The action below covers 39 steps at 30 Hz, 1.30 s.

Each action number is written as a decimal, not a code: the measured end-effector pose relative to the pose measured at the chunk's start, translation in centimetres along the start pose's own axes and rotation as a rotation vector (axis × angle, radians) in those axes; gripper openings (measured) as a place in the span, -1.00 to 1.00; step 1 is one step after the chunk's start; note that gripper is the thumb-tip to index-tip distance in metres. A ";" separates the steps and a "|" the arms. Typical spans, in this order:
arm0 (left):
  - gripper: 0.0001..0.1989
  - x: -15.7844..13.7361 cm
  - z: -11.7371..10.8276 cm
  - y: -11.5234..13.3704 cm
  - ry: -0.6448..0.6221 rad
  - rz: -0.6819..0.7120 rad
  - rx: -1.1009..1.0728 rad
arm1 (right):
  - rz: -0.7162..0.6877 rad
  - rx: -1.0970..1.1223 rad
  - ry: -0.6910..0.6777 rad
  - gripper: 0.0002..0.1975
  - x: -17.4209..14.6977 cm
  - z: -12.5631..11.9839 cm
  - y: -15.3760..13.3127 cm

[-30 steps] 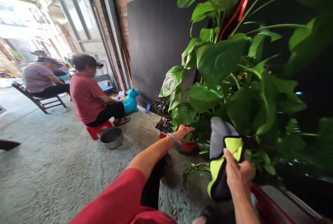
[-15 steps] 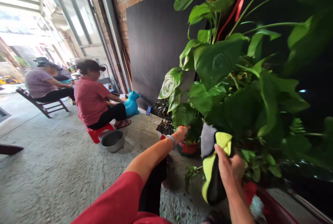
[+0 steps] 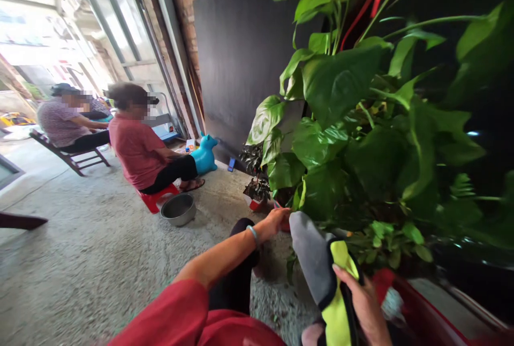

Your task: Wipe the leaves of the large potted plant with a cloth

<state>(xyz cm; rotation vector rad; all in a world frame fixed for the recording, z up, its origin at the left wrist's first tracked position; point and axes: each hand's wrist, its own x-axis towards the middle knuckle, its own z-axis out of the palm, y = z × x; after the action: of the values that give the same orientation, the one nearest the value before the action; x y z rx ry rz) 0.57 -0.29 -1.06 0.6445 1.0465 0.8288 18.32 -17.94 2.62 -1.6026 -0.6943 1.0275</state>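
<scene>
My right hand (image 3: pixel 363 300) grips a grey, black and yellow-green cloth (image 3: pixel 311 255), thumb on top; the cloth hangs down in front of me. My left hand (image 3: pixel 277 220), with a pale bangle (image 3: pixel 252 234) at the wrist, is closed beside the cloth's grey end, at the lower leaves of a big potted plant. What its fingertips hold, if anything, is hidden. Close above them is a small yellow-green leaf (image 3: pixel 299 194). Broad glossy leaves (image 3: pixel 341 86) fill the area above both hands, and a reddish pot (image 3: pixel 284 223) shows partly behind my left hand.
A smaller dark-leaved plant in a red and white pot (image 3: pixel 255 202) stands beyond. On the left, a person in a pink shirt (image 3: pixel 134 148) sits on a red stool (image 3: pixel 155 198) by a metal basin (image 3: pixel 178 209) and a blue animal toy (image 3: pixel 205 154). A red container (image 3: pixel 417 306) is at right.
My left hand has drawn down and slightly nearer from the leaves. The cloth has moved lower, its grey end now extending toward my left hand. My right hand has also dropped.
</scene>
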 end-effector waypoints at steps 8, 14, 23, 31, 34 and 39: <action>-0.45 -7.8 -1.3 -2.4 0.024 0.632 0.439 | 0.053 0.220 0.022 -0.48 0.0 -0.7 0.5; -0.26 -10.6 -0.3 0.0 -0.258 1.217 1.237 | 0.018 0.178 -0.047 -0.55 -0.6 0.0 0.7; -0.48 -10.9 1.0 1.1 -0.383 1.082 1.536 | -0.105 0.129 -0.171 -0.29 -1.6 -0.9 1.1; -0.57 -12.6 2.2 3.1 -0.366 1.123 1.708 | 0.002 -0.005 -0.038 -0.33 -1.7 -0.2 1.8; -0.59 -12.2 1.7 2.9 -0.329 1.083 1.667 | -0.031 -0.099 -0.006 -0.46 -1.7 -0.7 1.1; -0.49 -12.1 1.1 2.2 -0.393 1.054 1.547 | -0.002 -0.083 0.037 -0.57 -1.9 -1.8 0.0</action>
<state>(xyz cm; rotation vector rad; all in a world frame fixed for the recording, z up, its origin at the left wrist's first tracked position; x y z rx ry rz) -2.22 -9.33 6.91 2.6982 0.7743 0.5353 19.07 -20.37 3.29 -1.6880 -0.7222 0.9762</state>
